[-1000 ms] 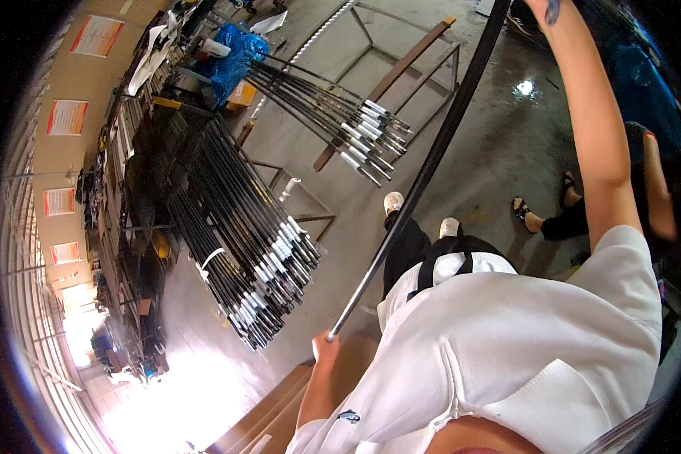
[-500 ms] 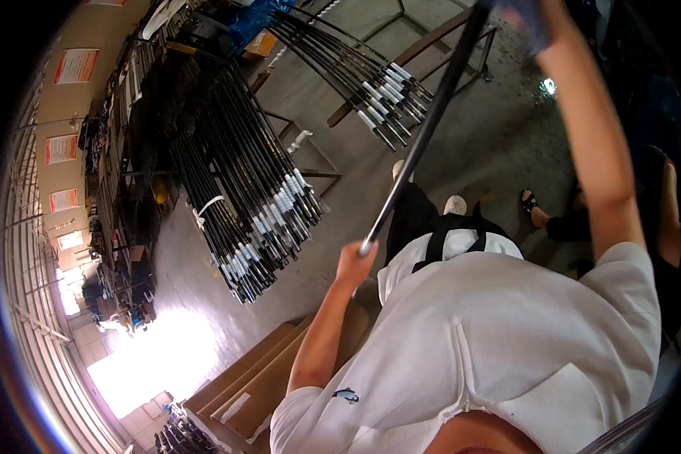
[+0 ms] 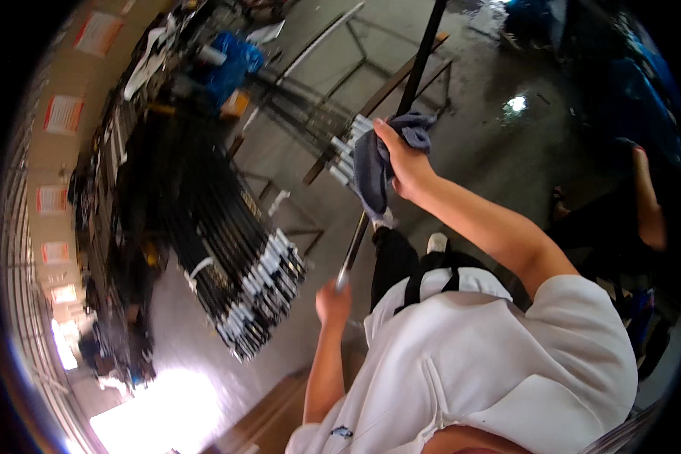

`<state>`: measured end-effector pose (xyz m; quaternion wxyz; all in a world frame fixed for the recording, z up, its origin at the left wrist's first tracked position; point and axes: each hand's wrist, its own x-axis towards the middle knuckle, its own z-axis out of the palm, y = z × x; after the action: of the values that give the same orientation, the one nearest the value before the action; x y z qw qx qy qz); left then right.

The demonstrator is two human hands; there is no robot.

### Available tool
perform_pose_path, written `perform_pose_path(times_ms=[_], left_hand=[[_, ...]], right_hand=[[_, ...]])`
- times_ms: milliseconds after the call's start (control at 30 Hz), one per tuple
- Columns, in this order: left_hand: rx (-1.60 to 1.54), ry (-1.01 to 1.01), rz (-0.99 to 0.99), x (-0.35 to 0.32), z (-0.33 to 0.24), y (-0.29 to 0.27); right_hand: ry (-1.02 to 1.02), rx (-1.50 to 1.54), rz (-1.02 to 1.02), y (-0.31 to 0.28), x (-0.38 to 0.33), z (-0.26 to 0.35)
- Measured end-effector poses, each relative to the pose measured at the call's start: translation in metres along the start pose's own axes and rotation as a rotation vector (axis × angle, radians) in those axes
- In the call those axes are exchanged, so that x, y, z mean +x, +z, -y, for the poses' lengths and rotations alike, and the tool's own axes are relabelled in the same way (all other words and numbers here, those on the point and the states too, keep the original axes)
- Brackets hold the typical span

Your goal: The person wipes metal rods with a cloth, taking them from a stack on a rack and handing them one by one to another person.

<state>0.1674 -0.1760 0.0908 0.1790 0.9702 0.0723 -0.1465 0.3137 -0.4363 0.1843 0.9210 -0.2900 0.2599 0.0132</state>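
Note:
My left hand [image 3: 333, 301] is closed round the near, silvery end of a long dark rod [image 3: 425, 53]. The rod slants away from me, up and to the right, and its far end leaves the picture. Partway along it, my right hand [image 3: 405, 160] grips a dark grey cloth [image 3: 372, 175] that is wrapped about the rod. Part of the cloth hangs down below the hand. The stretch of rod under the cloth is hidden.
Left of me lies a big bundle of similar black rods [image 3: 227, 250] with pale ends. A smaller group of rods [image 3: 295, 113] rests on a metal stand further off. Cardboard [image 3: 268, 412] lies at the lower left. Another person's arm [image 3: 647, 197] shows at the right.
My right hand, with the cloth, has come down the rod from near its far part toward my left hand. My left hand still holds the near end, and the view has shifted.

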Motion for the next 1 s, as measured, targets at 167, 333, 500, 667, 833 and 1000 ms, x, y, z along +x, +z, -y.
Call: perform_pose_path(times_ms=[167,333,500,667,833,1000], left_hand=[[-0.058,-0.069,-0.053,-0.052,0.118,0.032],[0.038,-0.068,-0.079,-0.143,0.229,0.048],[0.044,-0.361,-0.035,-0.200,0.272,0.042],[-0.078,-0.313,-0.052,-0.077,0.195,0.063],[-0.692,-0.264,-0.062,0.121,0.103,0.147],[-1.323,-0.358,0.020,0.264,-0.042,0.151]], right_hand=[[-0.073,-0.193,-0.104,-0.001,0.049,0.085],[-0.335,-0.479,-0.085,0.004,0.089,0.211],[-0.746,-0.362,-0.028,0.033,0.100,0.322],[-0.619,-0.087,-0.167,0.037,0.084,0.261],[-0.096,-0.350,-0.201,-0.076,0.099,0.075],[0.135,-0.196,-0.402,-0.214,0.031,-0.020]])
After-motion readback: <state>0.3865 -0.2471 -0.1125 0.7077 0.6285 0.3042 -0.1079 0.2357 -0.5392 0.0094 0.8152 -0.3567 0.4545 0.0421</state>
